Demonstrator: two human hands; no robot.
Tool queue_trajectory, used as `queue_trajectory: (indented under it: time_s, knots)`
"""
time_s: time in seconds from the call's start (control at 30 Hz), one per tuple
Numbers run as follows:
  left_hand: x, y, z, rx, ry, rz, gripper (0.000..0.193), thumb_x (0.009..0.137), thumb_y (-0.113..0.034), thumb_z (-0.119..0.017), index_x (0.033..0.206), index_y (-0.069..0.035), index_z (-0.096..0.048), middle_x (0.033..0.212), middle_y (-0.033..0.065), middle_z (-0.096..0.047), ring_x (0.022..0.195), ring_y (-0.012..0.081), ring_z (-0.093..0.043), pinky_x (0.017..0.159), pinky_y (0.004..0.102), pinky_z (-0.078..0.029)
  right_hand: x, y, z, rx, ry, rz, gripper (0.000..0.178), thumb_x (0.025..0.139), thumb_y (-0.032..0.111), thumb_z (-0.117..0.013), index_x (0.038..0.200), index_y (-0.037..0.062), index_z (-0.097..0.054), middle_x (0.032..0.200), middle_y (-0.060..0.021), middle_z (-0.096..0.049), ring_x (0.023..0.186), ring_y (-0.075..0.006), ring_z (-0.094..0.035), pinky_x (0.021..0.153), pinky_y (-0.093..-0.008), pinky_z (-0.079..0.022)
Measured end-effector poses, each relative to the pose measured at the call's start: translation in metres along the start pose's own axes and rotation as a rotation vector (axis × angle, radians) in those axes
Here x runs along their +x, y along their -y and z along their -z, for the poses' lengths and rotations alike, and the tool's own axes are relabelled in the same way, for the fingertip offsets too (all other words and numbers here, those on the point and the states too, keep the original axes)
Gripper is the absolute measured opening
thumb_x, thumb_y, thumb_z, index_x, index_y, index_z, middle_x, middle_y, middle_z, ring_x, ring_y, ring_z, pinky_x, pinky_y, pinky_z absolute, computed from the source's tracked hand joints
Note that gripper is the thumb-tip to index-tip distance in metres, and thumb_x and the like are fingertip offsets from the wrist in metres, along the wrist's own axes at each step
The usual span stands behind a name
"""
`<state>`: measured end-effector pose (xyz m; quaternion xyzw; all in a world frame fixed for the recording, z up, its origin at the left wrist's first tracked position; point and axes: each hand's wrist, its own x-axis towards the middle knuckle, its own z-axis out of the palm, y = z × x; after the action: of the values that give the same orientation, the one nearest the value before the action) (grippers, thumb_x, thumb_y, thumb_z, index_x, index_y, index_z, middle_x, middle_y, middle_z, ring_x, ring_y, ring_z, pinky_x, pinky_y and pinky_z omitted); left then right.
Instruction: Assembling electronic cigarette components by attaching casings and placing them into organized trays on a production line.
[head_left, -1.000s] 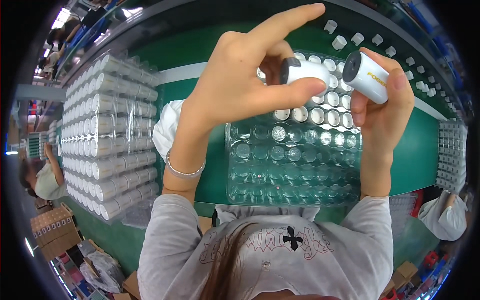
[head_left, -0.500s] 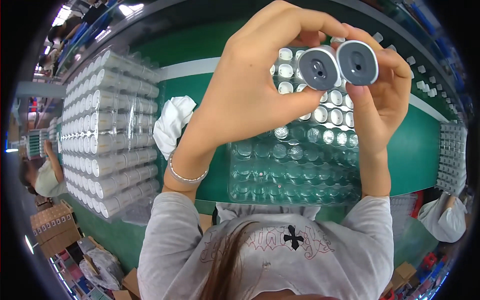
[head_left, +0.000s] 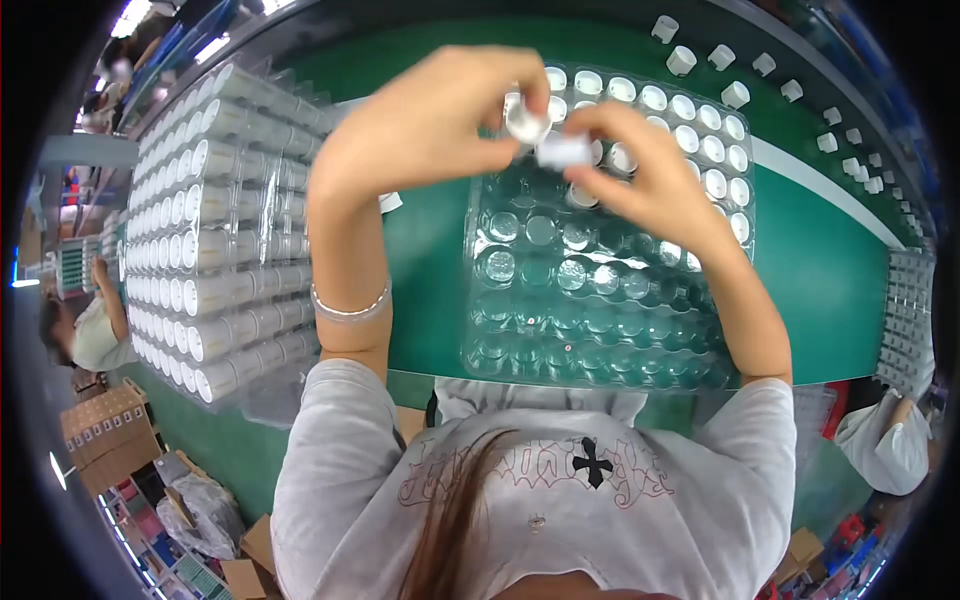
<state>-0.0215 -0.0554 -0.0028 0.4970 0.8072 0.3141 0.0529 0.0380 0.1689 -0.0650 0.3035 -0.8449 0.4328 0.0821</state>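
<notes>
My left hand [head_left: 440,125] pinches a short white cylindrical plastic part [head_left: 527,122] above the far part of a clear plastic tray [head_left: 600,345]. Close beside it, my right hand [head_left: 645,180] grips a second white cylindrical part [head_left: 565,151], blurred by motion and lying nearly sideways. Whether the two parts touch, I cannot tell. White parts [head_left: 683,107] of the same sort stand upright in the tray's far and right pockets. The near pockets hold none. My fingers hide some of the far-left pockets.
Stacked clear trays full of white parts [head_left: 225,240] rise at the left. White parts [head_left: 735,95] lie scattered on the green surface at the far right. A white cloth [head_left: 391,202] is mostly behind my left arm. People work at left [head_left: 105,325] and right [head_left: 885,440].
Both hands have moved left and lower toward the tray, carrying the two parts. The parts' grey ends, facing me before, are turned away. More filled tray pockets now show.
</notes>
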Motion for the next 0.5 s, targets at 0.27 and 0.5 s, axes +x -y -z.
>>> queue_trajectory:
  time_s: [0.27,0.5]
  knots:
    - [0.002,0.012,-0.037,0.267,0.411,0.248,0.020,0.063,-0.005,-0.070,0.081,-0.001,-0.060,0.089,0.0079,-0.061,0.082,0.0268,-0.060,0.067,0.0346,-0.048,-0.004,0.003,-0.013,-0.282,0.186,0.069,0.036,0.074,0.013,-0.073,0.106,0.0051,-0.060,0.100,-0.0111,-0.061,0.092,-0.0302,-0.058,0.082,-0.0381,-0.046]
    - [-0.016,-0.006,0.002,0.233,0.104,0.243,0.026,0.068,-0.016,-0.072,0.090,-0.004,-0.063,0.097,0.0075,-0.062,0.088,0.0279,-0.061,0.072,0.0390,-0.048,0.008,-0.066,0.100,-0.674,-0.363,-0.379,0.039,0.083,0.027,-0.068,0.119,0.0124,-0.062,0.114,-0.0058,-0.062,0.086,-0.0210,-0.061,0.075,-0.0341,-0.049]
